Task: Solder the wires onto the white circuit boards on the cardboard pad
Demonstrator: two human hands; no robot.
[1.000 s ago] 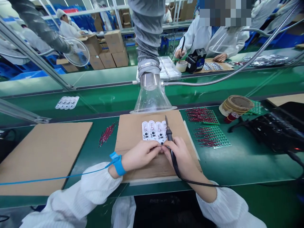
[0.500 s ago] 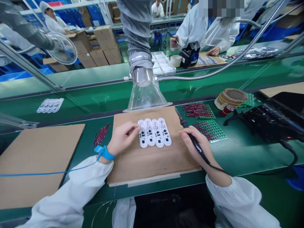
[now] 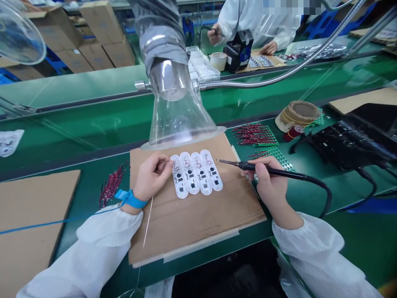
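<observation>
Held the left hand at the far end of the leftmost of four joined white boards, with thumb and forefinger pinched on a thin pale strand, mostly hidden by the hand but trailing out below the wrist more plainly than half a second earlier. Swung the soldering iron in the right hand from a steep slant to nearly level, with fingers curled round it, and brought the tip leftward to just beside the rightmost board, apart from it. Left the boards lying flat on the cardboard sheet, nearer its far edge than its near one, same as before. Hid more of the lower wired green board behind the right hand, past the cardboard's right edge. Kept the red wires heaped on the worktop, just off the cardboard's left edge
</observation>
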